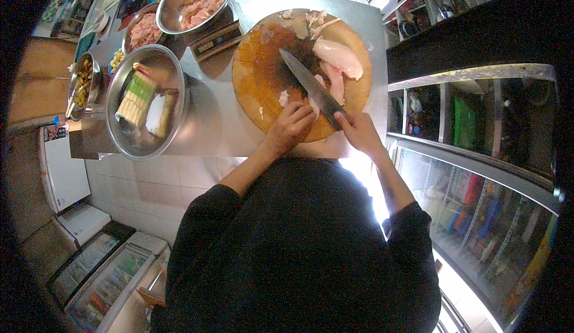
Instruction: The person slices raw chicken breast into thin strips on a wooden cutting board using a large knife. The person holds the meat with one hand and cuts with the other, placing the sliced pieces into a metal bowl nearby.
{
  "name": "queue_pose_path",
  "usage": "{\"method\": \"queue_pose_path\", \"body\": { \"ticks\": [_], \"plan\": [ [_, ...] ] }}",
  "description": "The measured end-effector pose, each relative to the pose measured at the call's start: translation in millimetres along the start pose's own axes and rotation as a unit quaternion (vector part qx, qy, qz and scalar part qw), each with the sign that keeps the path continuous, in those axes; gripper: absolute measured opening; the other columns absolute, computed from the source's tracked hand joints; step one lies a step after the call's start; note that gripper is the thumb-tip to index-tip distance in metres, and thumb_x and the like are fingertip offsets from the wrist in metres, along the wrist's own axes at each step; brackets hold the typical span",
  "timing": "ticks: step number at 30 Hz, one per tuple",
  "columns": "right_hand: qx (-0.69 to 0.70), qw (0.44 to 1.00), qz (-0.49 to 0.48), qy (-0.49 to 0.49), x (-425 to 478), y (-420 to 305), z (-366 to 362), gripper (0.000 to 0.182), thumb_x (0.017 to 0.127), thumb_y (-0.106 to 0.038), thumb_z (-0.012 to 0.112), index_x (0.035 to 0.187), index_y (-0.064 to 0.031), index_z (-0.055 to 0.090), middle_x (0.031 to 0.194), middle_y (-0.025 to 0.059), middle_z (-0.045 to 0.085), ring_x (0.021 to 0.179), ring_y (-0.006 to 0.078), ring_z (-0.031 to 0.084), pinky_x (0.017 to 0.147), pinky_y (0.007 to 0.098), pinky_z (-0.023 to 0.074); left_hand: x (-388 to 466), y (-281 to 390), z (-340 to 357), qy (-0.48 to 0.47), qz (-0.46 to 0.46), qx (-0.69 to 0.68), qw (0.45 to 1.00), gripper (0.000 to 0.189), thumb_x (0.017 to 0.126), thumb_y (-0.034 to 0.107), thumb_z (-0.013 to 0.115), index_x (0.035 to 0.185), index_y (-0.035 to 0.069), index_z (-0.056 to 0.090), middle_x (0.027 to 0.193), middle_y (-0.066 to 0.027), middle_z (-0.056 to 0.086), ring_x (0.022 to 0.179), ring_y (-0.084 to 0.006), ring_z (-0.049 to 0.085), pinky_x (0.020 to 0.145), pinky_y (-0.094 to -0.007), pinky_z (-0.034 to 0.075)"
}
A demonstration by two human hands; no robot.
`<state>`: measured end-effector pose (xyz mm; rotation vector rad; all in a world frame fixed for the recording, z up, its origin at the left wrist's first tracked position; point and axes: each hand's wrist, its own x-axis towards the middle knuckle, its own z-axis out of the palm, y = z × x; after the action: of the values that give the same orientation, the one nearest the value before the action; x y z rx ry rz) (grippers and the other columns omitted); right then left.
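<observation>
A round wooden chopping board (251,77) lies on the steel table before me. My right hand (361,133) is closed on the handle of a large kitchen knife (311,86), whose blade slants up and left over the board. My left hand (291,124) rests at the board's near edge, its fingers bent against a small piece of raw meat (314,107) beside the blade. Past the knife, to the right, lie a plump raw chicken breast (336,57) and a thinner strip (334,84). Pale scraps (318,19) sit at the board's far edge.
Left on the steel table (210,126), a steel bowl (179,140) holds bundled skewers and a white item. Behind it stand bowls of sliced meat (163,12) and minced meat (128,37), and a dark rectangular item (217,41). A glass-fronted fridge (471,212) stands at right.
</observation>
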<state>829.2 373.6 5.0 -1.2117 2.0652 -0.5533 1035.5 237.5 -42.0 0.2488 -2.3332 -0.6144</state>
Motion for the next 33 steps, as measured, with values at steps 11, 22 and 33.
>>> {"method": "queue_pose_path", "body": {
  "ticks": [11, 22, 33],
  "plan": [
    [-0.025, 0.984, 0.108, -0.141, -20, -16, -21, 0.049, 0.11, -0.042, 0.05, 0.1, 0.0007, 0.073, 0.1, 0.0308, 0.071, 0.099, 0.0474, 0.07, 0.091, 0.0561, 0.052, -9, -5, 9, 0.009, 0.0, 0.032, 0.999, 0.03, 0.083, 0.004, 0.073, 0.113, 0.0, 0.072, 0.116, -0.0101, 0.07, 0.107, -0.0323, 0.065, 0.095, -0.0407, 0.056],
    [0.041, 0.999, -0.009, -0.008, 4, 2, 7, 0.046, 0.109, -0.04, 0.052, 0.103, 0.0013, 0.072, 0.096, 0.0295, 0.072, 0.093, 0.0495, 0.07, 0.085, 0.056, 0.0528, -5, -5, 7, -0.002, 0.026, 0.029, 0.999, 0.028, 0.084, 0.005, 0.072, 0.112, 0.0, 0.072, 0.112, -0.01, 0.069, 0.105, -0.0312, 0.065, 0.093, -0.0407, 0.056],
    [0.025, 0.989, 0.082, -0.117, -81, 48, 1, 0.055, 0.108, -0.049, 0.055, 0.095, 0.0008, 0.073, 0.077, 0.0174, 0.068, 0.074, 0.0326, 0.067, 0.072, 0.0463, 0.0533, -7, -2, 10, 0.031, -0.017, 0.043, 0.998, 0.019, 0.089, 0.006, 0.072, 0.106, -0.001, 0.071, 0.109, -0.0128, 0.07, 0.105, -0.0343, 0.064, 0.093, -0.0433, 0.054]
  ]
}}
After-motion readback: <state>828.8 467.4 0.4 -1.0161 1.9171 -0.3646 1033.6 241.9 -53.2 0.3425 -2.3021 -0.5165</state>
